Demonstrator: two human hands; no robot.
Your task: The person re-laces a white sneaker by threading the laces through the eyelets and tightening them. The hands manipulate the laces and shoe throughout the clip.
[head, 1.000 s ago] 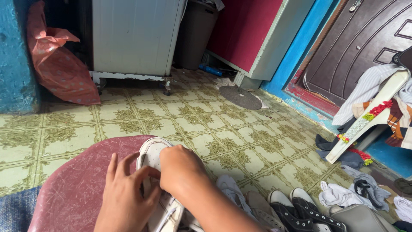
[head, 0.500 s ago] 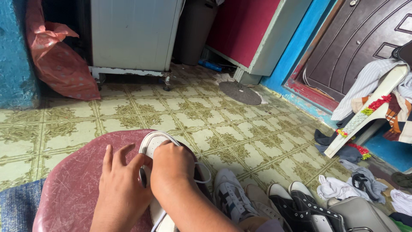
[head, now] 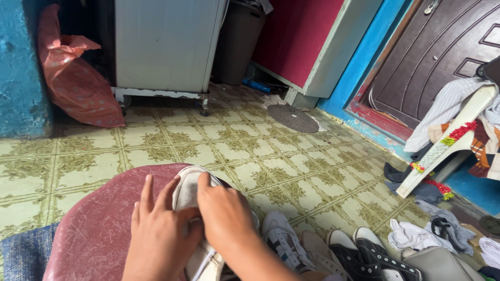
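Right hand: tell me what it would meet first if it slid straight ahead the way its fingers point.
The right hand lies on the white shoe, fingers aimed toward its toe. Going on, it would probably pass the toe and the maroon stool's edge; then only tiled floor shows. Depth is unclear.

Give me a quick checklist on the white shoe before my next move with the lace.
1. Shoe resting on the red stool: ok, toe points away.
2. Left hand on the shoe: ok, fingers spread beside it.
3. Right hand on the shoe: ok, it covers the middle.
4. Lace in view: ok, a strand shows below the hands.
5. Which eyelet the lace is in: cannot tell, the hands hide it.
6. Other shoes clear of the stool: ok, on the floor to the right.
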